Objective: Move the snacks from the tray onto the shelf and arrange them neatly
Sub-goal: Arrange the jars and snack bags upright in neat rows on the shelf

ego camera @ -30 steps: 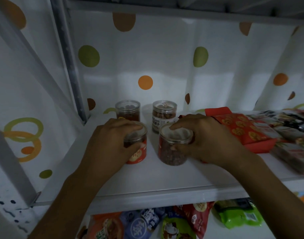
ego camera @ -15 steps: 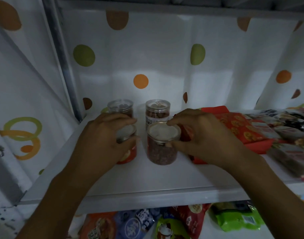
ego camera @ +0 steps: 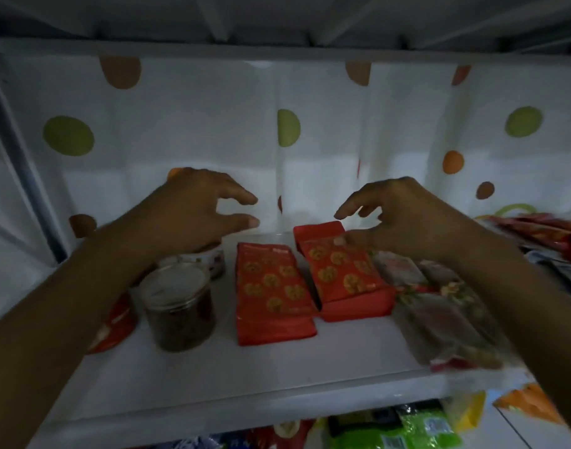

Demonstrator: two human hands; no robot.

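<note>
A: Surface?
B: White shelf (ego camera: 277,380), dim light, dotted white sheet (ego camera: 193,131) behind, another board overhead. More packets (ego camera: 391,429) on the level below.
A: Snacks?
B: Jars (ego camera: 177,306) left on the shelf, two red packs (ego camera: 271,293) lying flat in the middle, clear bags (ego camera: 439,306) right, blurry.
A: Hands?
B: Left hand (ego camera: 193,209) raised above the jars, fingers curled apart, holding nothing. Right hand (ego camera: 404,212) spread over the far red pack, empty; can't tell if the thumb touches it
</note>
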